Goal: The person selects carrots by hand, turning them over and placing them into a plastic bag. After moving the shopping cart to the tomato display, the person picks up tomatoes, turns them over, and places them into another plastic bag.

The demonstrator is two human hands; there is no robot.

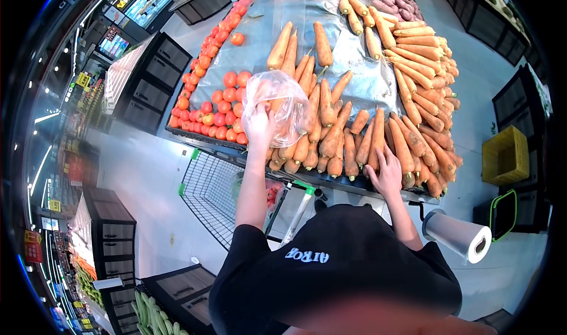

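My left hand [260,125] is closed on a clear plastic bag [284,107], holding it above the boundary between the tomatoes [224,106] and the carrots [328,107]. Orange shapes show through the crinkled plastic. At the front edge of the carrot pile, my right hand [387,172] rests with its fingers apart, thumb and fingertips against the thick end of a carrot [377,139]. More carrots lie side by side around it, their tops pointing toward me.
A shopping cart [212,187] with bagged produce stands below the stand on the left. To the right are a roll of plastic bags [455,234] and a yellow crate [505,156]. Sweet potatoes [398,3] lie at the far end. Dark cabinets [155,78] stand left.
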